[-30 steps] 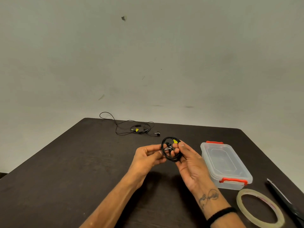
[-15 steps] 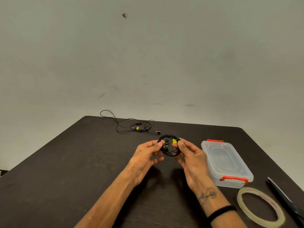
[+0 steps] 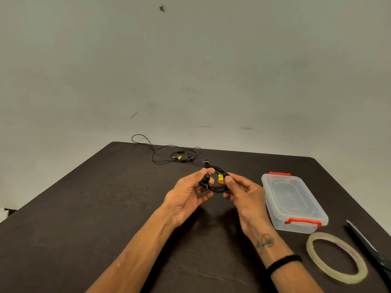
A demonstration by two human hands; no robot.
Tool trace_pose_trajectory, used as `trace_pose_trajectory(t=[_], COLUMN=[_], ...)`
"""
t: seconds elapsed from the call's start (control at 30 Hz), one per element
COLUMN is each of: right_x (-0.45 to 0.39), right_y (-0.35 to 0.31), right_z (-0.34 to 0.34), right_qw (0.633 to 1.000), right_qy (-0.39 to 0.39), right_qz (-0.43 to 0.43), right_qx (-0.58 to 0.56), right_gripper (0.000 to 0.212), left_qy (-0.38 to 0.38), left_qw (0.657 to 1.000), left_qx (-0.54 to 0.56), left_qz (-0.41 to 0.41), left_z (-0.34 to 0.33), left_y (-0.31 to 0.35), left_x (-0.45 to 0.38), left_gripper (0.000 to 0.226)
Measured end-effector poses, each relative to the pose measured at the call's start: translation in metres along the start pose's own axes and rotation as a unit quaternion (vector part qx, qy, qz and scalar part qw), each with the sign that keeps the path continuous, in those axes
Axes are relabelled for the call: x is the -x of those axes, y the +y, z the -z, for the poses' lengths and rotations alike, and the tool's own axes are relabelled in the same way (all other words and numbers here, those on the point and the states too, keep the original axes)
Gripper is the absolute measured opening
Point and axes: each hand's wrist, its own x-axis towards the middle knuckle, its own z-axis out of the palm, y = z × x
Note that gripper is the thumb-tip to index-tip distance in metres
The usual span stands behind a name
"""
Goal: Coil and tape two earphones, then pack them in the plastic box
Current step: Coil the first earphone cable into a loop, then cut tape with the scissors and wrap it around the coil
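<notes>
A dark table point(image 3: 84, 208) carries a clear plastic box point(image 3: 293, 204) with its lid on and red latches, a tape roll point(image 3: 336, 258) and scissors point(image 3: 372, 250) at right. An uncoiled earphone point(image 3: 169, 155) lies at the far edge. Above the middle, the left hand point(image 3: 188, 197) and right hand point(image 3: 245, 195) pinch opposite sides of a coiled earphone point(image 3: 215, 180). Its yellow tag point(image 3: 220, 177) is too small to read.

Bare-walled room, dark table point(image 3: 105, 208)
</notes>
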Motion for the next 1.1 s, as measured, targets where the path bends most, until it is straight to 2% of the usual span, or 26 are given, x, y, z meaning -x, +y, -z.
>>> trace_pose_trajectory(t=[0.13,0.2,0.3,0.47,0.57,0.7,0.83,0.97,1.03,1.1], right_x=[-0.004,-0.004,-0.003,0.000,0.008,0.032,0.068,0.095,0.103,0.106], right_y=[0.002,0.002,0.002,0.002,-0.002,-0.003,0.004,0.012,0.013,0.012], right_z=[0.002,0.002,0.003,0.000,-0.006,-0.024,-0.051,-0.067,-0.070,-0.071], right_qw=[1.000,1.000,1.000,0.999,1.000,0.992,0.977,0.952,0.932,0.903], right_qy=[0.022,0.026,0.029,0.021,-0.013,-0.106,-0.178,-0.227,-0.245,-0.249], right_qz=[-0.004,0.002,0.005,0.008,0.010,-0.012,-0.054,-0.093,-0.087,-0.043], right_qx=[-0.019,-0.014,-0.010,-0.029,-0.002,0.062,0.104,0.181,0.253,0.348], right_gripper=[0.018,0.018,0.017,0.014,0.010,0.009,0.014,0.020,0.026,0.028], left_qy=[-0.020,-0.020,-0.002,0.017,0.061,0.139,0.168,0.162,0.145,0.132], left_qw=[0.999,0.997,0.990,0.983,0.964,0.942,0.887,0.813,0.766,0.725], left_qx=[0.011,-0.041,-0.138,-0.184,-0.255,-0.289,-0.417,-0.558,-0.626,-0.676], left_qz=[0.047,0.055,0.025,-0.019,-0.055,-0.103,-0.104,-0.043,-0.024,-0.032], left_z=[-0.003,-0.001,0.004,0.008,0.017,0.047,0.086,0.105,0.108,0.109], left_y=[0.003,0.002,-0.002,-0.002,0.000,0.022,0.054,0.067,0.067,0.064], left_x=[0.002,0.001,-0.003,-0.002,0.007,0.041,0.081,0.116,0.124,0.125], left_gripper=[0.024,0.020,0.022,0.009,0.015,0.022,0.027,0.018,0.014,0.018])
